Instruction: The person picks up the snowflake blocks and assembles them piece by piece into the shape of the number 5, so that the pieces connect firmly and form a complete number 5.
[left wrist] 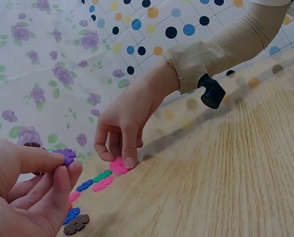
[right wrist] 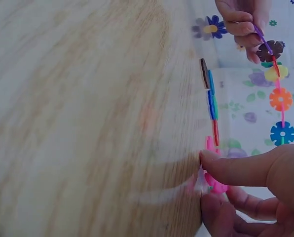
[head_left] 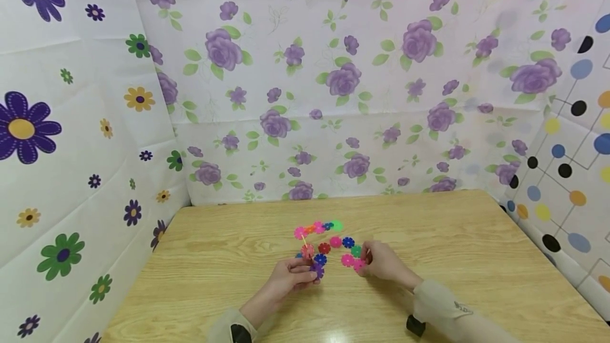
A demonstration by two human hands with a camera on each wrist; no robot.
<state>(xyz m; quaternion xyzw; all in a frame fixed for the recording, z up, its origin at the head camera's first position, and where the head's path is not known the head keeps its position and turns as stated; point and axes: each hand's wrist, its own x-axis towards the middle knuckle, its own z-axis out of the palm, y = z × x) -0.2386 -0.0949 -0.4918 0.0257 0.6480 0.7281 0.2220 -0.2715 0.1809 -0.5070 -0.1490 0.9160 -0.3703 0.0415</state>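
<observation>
My left hand (head_left: 292, 276) pinches a purple notched plastic disc (left wrist: 66, 156) between thumb and fingers. In the right wrist view this disc is slotted to a dark brown disc (right wrist: 271, 51), the start of a raised chain with a yellow disc (right wrist: 276, 73), an orange disc (right wrist: 280, 99) and a blue disc (right wrist: 282, 133). At the table, my right hand (head_left: 385, 261) pinches a pink notched disc (left wrist: 119, 166) with thumb and fingertips. Beside it lie another pink disc (head_left: 347, 260) and a green disc (head_left: 356, 251).
Loose discs curve across the wooden table (head_left: 229, 237) between the hands, among them a red disc (head_left: 324, 248) and a dark blue disc (head_left: 348, 242). Behind the table hangs a rose-patterned cloth (head_left: 305, 94). A black object (head_left: 415, 325) sits at the right sleeve.
</observation>
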